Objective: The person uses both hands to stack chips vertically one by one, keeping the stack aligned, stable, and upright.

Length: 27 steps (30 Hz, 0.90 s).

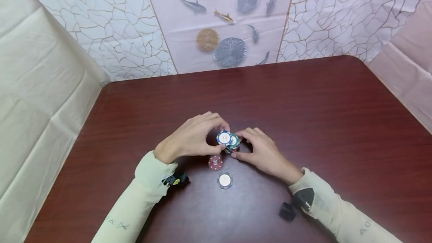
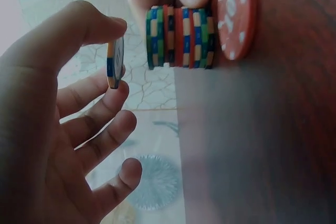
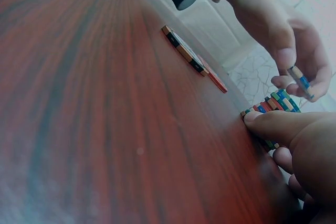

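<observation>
My left hand pinches a blue-and-white poker chip between thumb and fingertips. In the left wrist view the chip is held apart from the stack of poker chips, just over its top. That stack has a green chip uppermost, with red, blue and dark-edged chips below. The thumb and fingers of my right hand hold the stack's sides, the thumb low near the table in the right wrist view. A red chip marked 10 lies flat close to the stack.
A dark chip with a white centre lies nearer me on the reddish-brown table. Patterned cloth hangs behind the table's far edge, and plain pale cloth along the left side.
</observation>
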Available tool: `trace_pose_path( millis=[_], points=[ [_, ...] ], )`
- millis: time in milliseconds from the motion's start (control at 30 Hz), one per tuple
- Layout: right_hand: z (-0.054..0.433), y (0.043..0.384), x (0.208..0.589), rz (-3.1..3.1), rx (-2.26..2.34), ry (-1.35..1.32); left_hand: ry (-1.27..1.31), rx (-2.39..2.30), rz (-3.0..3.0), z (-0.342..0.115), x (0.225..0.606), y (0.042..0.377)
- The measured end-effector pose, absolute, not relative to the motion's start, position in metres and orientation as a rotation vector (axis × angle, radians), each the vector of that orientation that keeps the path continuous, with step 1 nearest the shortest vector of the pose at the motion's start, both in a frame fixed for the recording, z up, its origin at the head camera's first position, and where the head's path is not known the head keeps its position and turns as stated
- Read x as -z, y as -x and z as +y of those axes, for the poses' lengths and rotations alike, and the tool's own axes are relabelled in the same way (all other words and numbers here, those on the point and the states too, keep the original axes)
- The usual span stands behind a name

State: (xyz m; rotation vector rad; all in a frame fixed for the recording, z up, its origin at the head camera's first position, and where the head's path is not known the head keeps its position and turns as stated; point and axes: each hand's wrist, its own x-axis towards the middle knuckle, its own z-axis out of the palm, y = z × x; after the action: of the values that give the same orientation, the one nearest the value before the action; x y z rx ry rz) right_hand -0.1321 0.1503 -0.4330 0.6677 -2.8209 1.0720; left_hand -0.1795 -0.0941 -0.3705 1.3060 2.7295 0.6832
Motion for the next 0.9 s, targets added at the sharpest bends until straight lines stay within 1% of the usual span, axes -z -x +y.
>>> trace_pose_path(
  millis=[433, 633, 900],
  points=[
    [0.142, 0.129, 0.436, -2.81, -1.066, -0.685, -1.216, -0.641, 2.784, -0.089, 0.382, 0.17],
    [0.143, 0.13, 0.437, -2.808, -1.064, -0.685, -1.175, -0.65, 2.802, -0.086, 0.384, 0.17],
    [0.15, 0.132, 0.433, -2.811, -1.058, -0.672, -1.186, -0.642, 2.783, -0.079, 0.384, 0.174]
  ],
)
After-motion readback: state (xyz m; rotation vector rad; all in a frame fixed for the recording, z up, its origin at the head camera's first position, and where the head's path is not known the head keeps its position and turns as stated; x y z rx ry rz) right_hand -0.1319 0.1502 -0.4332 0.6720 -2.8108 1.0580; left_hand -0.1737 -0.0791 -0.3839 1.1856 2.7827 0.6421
